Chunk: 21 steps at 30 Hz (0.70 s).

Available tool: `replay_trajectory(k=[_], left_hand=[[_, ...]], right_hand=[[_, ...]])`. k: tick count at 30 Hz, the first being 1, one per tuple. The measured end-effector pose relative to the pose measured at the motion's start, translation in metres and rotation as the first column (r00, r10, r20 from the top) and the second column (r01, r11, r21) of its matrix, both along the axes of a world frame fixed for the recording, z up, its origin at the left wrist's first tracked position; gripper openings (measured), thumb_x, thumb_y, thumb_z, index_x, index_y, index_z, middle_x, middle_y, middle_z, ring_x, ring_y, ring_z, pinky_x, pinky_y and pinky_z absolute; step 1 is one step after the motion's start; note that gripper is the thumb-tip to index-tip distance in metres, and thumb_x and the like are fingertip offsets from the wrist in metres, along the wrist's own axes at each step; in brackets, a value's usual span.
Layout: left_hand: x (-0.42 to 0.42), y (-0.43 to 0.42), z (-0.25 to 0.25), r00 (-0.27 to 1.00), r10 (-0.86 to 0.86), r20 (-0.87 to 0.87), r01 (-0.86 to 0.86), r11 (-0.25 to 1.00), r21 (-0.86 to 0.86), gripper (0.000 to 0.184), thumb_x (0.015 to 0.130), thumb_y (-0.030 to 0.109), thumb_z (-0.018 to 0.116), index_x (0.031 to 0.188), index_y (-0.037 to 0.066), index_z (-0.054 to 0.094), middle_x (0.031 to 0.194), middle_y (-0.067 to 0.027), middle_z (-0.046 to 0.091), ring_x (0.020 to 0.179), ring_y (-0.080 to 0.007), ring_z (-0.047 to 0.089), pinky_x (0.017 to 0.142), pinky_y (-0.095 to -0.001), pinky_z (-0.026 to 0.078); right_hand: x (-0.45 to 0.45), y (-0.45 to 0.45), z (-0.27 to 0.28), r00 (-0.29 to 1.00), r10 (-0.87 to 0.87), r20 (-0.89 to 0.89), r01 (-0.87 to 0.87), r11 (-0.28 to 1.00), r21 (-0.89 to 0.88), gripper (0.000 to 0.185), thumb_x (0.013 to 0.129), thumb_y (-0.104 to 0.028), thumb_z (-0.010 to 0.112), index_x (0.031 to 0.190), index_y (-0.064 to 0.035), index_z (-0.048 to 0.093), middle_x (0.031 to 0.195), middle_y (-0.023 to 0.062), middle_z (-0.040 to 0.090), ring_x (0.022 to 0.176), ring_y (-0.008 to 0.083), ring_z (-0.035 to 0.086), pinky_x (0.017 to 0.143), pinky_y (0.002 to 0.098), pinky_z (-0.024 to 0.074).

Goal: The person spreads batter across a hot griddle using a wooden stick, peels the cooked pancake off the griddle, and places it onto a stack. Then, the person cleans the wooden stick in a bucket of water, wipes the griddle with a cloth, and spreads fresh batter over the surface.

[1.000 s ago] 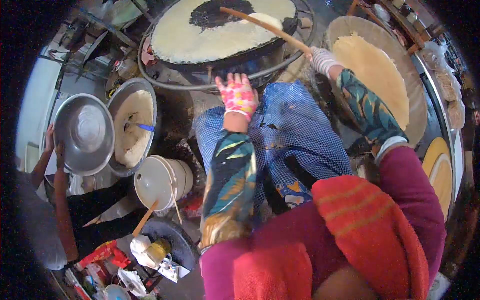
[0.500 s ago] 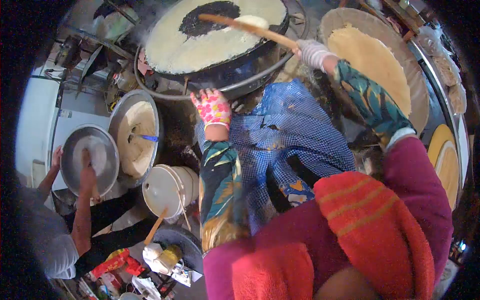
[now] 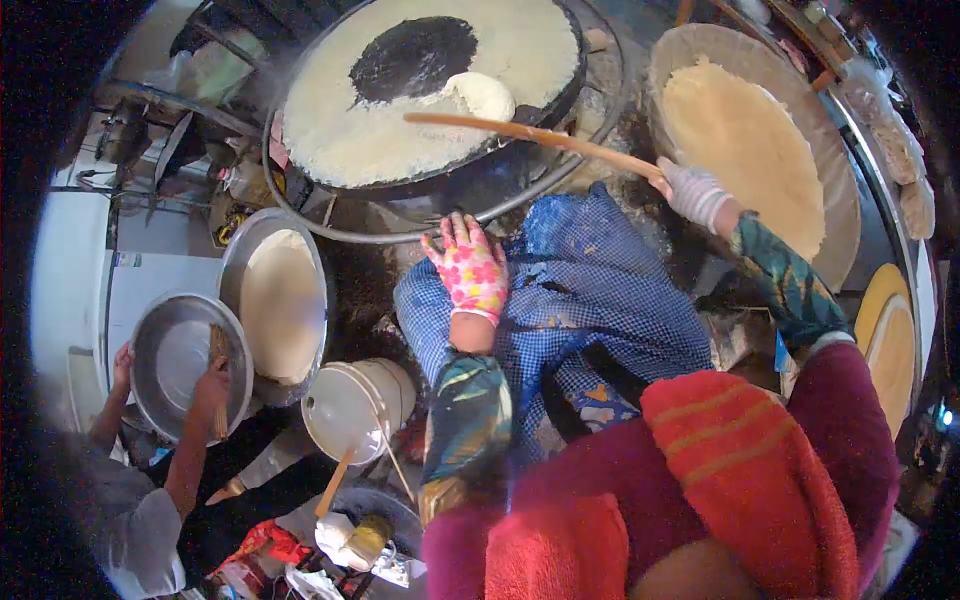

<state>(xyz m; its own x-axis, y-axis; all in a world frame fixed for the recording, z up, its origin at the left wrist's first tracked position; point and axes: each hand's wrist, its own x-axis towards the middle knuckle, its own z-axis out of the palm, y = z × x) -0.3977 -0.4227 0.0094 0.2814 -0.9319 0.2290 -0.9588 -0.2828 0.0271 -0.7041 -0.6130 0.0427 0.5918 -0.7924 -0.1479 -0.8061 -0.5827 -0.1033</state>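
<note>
A long wooden stick (image 3: 540, 133) is gripped at its near end by my right hand (image 3: 694, 192), in a pale striped glove. Its far end reaches over the round griddle (image 3: 350, 182), where pale batter (image 3: 345, 130) surrounds a dark bare patch. A thick lump of batter (image 3: 484, 96) lies beside that patch, just beyond the stick. My left hand (image 3: 471, 265), in a pink flowered glove, rests with fingers spread at the metal ring (image 3: 400, 238) around the griddle, holding nothing.
Thin flatbread (image 3: 745, 150) lies on a round tray (image 3: 840, 190) at the right. On the left, a person holds a metal basin (image 3: 175, 350) and a bristle brush (image 3: 218, 372). Near them are a batter basin (image 3: 280, 300), a white bucket (image 3: 340, 410) and a dark round stool (image 3: 395, 510).
The stick has come off the lump and nearer to me, along with my right hand. My left hand has shifted along the ring. The other person's basin has tilted and lowered, and a brush now shows.
</note>
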Motion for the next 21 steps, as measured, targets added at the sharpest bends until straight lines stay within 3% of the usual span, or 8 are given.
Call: replay_trajectory(k=[2,8,12,14,15,17,20,21], left_hand=[[0.006,0.003,0.004,1.000,0.008,0.013,-0.008,0.999,0.033,0.058,0.076,0.030,0.058,0.125,0.002,0.045,0.130,-0.0156,0.044,0.126,-0.0310,0.036,0.106,-0.0577,0.010],[0.022,0.006,0.014,0.996,0.003,0.086,-0.013,0.992,0.126,0.052,0.078,0.025,0.054,0.124,0.001,0.045,0.130,-0.0156,0.044,0.127,-0.0308,0.035,0.107,-0.0583,0.009],[0.018,0.004,0.026,0.999,0.044,0.002,-0.044,0.996,0.076,0.050,0.077,0.023,0.052,0.120,-0.002,0.049,0.128,-0.0170,0.046,0.126,-0.0324,0.034,0.106,-0.0590,0.009],[0.008,0.006,0.042,0.994,0.075,-0.083,-0.068,0.994,0.081,0.056,0.075,0.026,0.060,0.124,0.004,0.046,0.129,-0.0151,0.045,0.125,-0.0319,0.036,0.106,-0.0593,0.011],[0.003,0.004,0.046,0.992,0.036,-0.121,-0.032,0.999,0.035,0.057,0.073,0.026,0.061,0.124,0.004,0.047,0.130,-0.0156,0.045,0.125,-0.0324,0.036,0.105,-0.0600,0.012],[-0.007,-0.004,0.047,0.985,0.012,-0.173,0.001,0.997,0.075,0.057,0.074,0.027,0.061,0.123,0.003,0.046,0.130,-0.0147,0.044,0.125,-0.0325,0.036,0.104,-0.0603,0.013],[-0.009,-0.003,0.031,0.986,0.057,-0.159,-0.039,0.993,0.113,0.056,0.076,0.029,0.058,0.123,0.002,0.046,0.131,-0.0137,0.043,0.125,-0.0313,0.036,0.105,-0.0601,0.013],[-0.005,0.001,0.025,0.995,0.060,-0.075,-0.052,0.994,0.101,0.055,0.076,0.029,0.057,0.124,0.002,0.046,0.131,-0.0136,0.043,0.125,-0.0309,0.037,0.105,-0.0600,0.013]], right_hand=[[0.029,-0.026,-0.011,0.994,0.055,0.090,-0.045,0.993,-0.106,0.028,0.089,-0.032,0.047,0.093,-0.0051,0.051,0.073,0.0199,0.061,0.069,0.0401,0.058,0.062,0.0494,0.0459],[0.090,-0.092,-0.013,0.997,0.071,0.037,-0.069,0.995,-0.070,0.032,0.090,-0.036,0.042,0.096,-0.0066,0.053,0.080,0.0194,0.062,0.074,0.0386,0.060,0.065,0.0483,0.0466],[0.082,-0.083,0.012,0.982,0.123,0.146,-0.127,0.992,0.022,0.031,0.089,-0.036,0.043,0.094,-0.0070,0.053,0.081,0.0215,0.061,0.076,0.0404,0.059,0.066,0.0487,0.0465],[0.072,-0.066,0.028,0.991,0.106,0.087,-0.109,0.993,0.034,0.031,0.089,-0.037,0.044,0.093,-0.0068,0.053,0.081,0.0223,0.061,0.078,0.0411,0.058,0.068,0.0489,0.0460],[0.063,-0.082,0.012,0.988,0.138,0.066,-0.141,0.989,0.040,0.031,0.089,-0.037,0.044,0.093,-0.0068,0.053,0.081,0.0223,0.061,0.078,0.0411,0.058,0.068,0.0489,0.0460],[0.038,-0.118,-0.038,0.987,0.021,0.161,-0.043,0.990,0.136,0.032,0.088,-0.037,0.045,0.093,-0.0064,0.053,0.083,0.0228,0.061,0.080,0.0415,0.058,0.069,0.0485,0.0459],[0.066,-0.113,0.000,0.992,0.063,0.108,-0.051,0.993,-0.107,0.028,0.087,-0.032,0.047,0.095,-0.0061,0.051,0.082,0.0253,0.059,0.079,0.0429,0.057,0.067,0.0491,0.0455],[0.058,-0.124,-0.019,0.994,0.067,0.092,-0.057,0.993,-0.100,0.028,0.087,-0.032,0.047,0.095,-0.0061,0.051,0.082,0.0253,0.059,0.079,0.0429,0.057,0.067,0.0491,0.0455]])
